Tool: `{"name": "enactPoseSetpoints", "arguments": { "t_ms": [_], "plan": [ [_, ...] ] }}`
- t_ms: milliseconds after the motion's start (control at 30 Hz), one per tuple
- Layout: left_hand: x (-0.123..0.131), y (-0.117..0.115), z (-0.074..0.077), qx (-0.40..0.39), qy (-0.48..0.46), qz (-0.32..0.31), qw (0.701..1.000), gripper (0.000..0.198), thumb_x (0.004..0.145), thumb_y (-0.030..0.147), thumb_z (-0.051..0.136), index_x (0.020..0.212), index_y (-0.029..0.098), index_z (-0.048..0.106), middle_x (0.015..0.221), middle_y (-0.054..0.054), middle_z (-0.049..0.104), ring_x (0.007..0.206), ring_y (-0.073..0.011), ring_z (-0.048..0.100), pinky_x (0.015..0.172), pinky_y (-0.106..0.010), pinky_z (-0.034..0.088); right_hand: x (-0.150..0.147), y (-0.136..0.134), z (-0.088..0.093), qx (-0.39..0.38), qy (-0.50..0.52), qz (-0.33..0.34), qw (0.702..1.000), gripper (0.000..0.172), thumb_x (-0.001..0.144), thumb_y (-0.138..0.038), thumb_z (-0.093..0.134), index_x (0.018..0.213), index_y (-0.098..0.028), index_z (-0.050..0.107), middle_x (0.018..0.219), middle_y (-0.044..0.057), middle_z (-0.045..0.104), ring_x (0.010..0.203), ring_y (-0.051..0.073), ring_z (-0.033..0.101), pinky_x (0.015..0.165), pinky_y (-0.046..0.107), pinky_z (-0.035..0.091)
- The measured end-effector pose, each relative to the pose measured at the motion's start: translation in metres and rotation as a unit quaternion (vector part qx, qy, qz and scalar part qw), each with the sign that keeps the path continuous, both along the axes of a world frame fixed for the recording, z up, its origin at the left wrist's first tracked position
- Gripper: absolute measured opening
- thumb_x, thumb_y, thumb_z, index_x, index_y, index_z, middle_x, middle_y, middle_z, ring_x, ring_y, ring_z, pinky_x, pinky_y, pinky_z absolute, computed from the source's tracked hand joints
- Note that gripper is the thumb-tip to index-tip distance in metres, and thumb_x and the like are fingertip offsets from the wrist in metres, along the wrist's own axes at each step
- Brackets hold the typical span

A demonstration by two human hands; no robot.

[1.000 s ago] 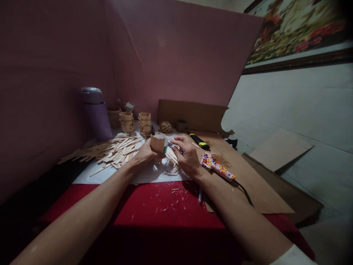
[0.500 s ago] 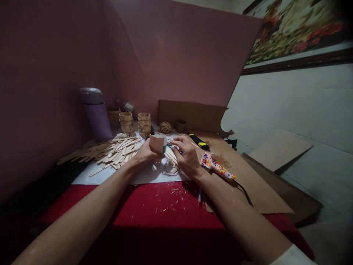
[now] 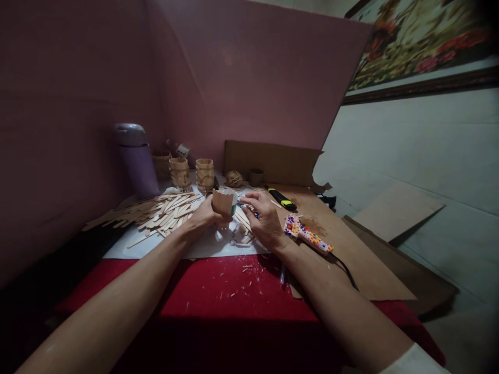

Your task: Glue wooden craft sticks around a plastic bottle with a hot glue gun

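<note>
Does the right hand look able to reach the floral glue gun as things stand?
Probably yes: the floral glue gun lies on cardboard beside the right hand, seemingly unobstructed, though that hand holds a blue-handled tool.

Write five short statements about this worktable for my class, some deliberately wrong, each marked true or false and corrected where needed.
1. The left hand holds a pale wooden cup. True.
2. The right hand grips the flowered glue gun. False: that lies on the flat brown board; the hand holds a small blue tool.
3. A ball of twine lies in front of the upright cardboard. True.
4. The purple flask lies on its side. False: it stands upright.
5. The yellow-and-black cutter rests on white paper. False: it rests on the flat brown board.
</note>
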State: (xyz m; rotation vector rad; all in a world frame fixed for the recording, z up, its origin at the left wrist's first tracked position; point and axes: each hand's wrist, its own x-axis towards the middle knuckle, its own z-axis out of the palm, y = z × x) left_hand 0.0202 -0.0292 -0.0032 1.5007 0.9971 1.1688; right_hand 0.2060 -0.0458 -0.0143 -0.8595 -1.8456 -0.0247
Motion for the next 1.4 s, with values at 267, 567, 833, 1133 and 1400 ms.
{"name": "enactPoseSetpoints", "arguments": {
  "t_ms": [267,567,833,1133,1400],
  "plan": [
    [0.0004,0.002,-0.0018,-0.004,0.005,0.017,1.0,0.061,0.044,0.018,0.08,0.1,0.014,0.058,0.083,-0.002,0.063,0.071,-0.0161,0.054,0.062,-0.028,0.043,0.0002,0.0005,-0.0016,0.001,0.0,0.006,1.0,0.021,0.089,-0.016,0.058,0.104,-0.017,0.072,0.107,0.013,0.063,0.105,0.026,0.061,0.093,0.044,0.052],
    [0.0014,0.0045,-0.0039,0.005,-0.006,0.043,0.999,0.06,0.044,0.018,0.082,0.099,0.014,0.059,0.084,-0.001,0.064,0.072,-0.0174,0.058,0.063,-0.029,0.047,-0.0002,0.0,-0.0027,-0.005,-0.004,0.005,1.0,0.02,0.09,-0.017,0.058,0.104,-0.017,0.072,0.107,0.013,0.065,0.105,0.026,0.061,0.092,0.044,0.051],
    [0.0014,0.0079,-0.0051,0.029,-0.077,0.074,0.994,0.064,0.045,0.025,0.087,0.101,0.014,0.058,0.09,-0.004,0.064,0.079,-0.0183,0.06,0.069,-0.03,0.049,-0.0007,-0.0002,-0.0042,-0.005,-0.006,0.01,1.0,0.02,0.089,-0.016,0.058,0.105,-0.015,0.071,0.106,0.014,0.066,0.104,0.026,0.061,0.092,0.043,0.051],
    [0.004,0.0028,-0.0016,0.019,-0.118,0.061,0.991,0.068,0.054,0.041,0.088,0.108,0.014,0.057,0.099,-0.009,0.066,0.087,-0.0214,0.063,0.077,-0.034,0.052,-0.0019,-0.0021,-0.0034,-0.023,0.004,0.019,1.0,0.02,0.093,-0.019,0.054,0.104,-0.02,0.071,0.104,0.01,0.067,0.103,0.024,0.061,0.092,0.042,0.051],
    [0.0032,0.003,-0.0019,0.013,-0.091,0.089,0.992,0.069,0.053,0.041,0.089,0.108,0.014,0.057,0.1,-0.01,0.067,0.091,-0.0234,0.064,0.08,-0.036,0.052,-0.0023,-0.0025,-0.0041,-0.04,0.012,0.029,0.999,0.023,0.097,-0.025,0.049,0.104,-0.02,0.071,0.104,0.011,0.07,0.101,0.024,0.064,0.091,0.041,0.051]
  ]
}}
